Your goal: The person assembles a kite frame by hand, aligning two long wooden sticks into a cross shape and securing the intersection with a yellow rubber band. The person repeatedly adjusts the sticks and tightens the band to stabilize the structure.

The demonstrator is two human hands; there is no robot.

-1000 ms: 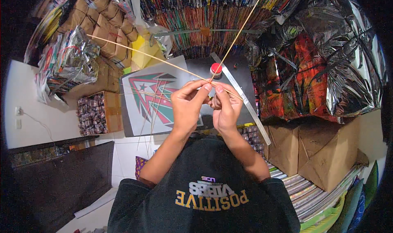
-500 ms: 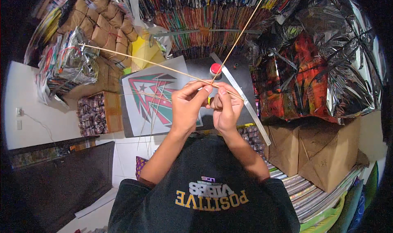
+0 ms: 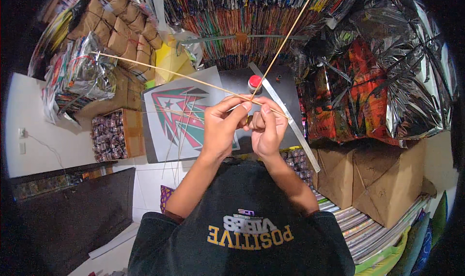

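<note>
Apparently the crossing of two thin sticks [image 3: 286, 38] is being steadied or joined: the left hand [image 3: 220, 128] pinches it, and the right hand's [image 3: 269, 130] grip holds one stick just beside. Both sticks are raised near the red-lidded jar [image 3: 255, 82]. The next move likely calls for a firm pinch, the angle unchanged.

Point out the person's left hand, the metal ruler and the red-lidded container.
Left hand [image 3: 219, 130]: head view, on the back of the hand.
Metal ruler [image 3: 303, 142]: head view, on its lower stretch.
Red-lidded container [image 3: 255, 80]: head view, on the lid.
</note>
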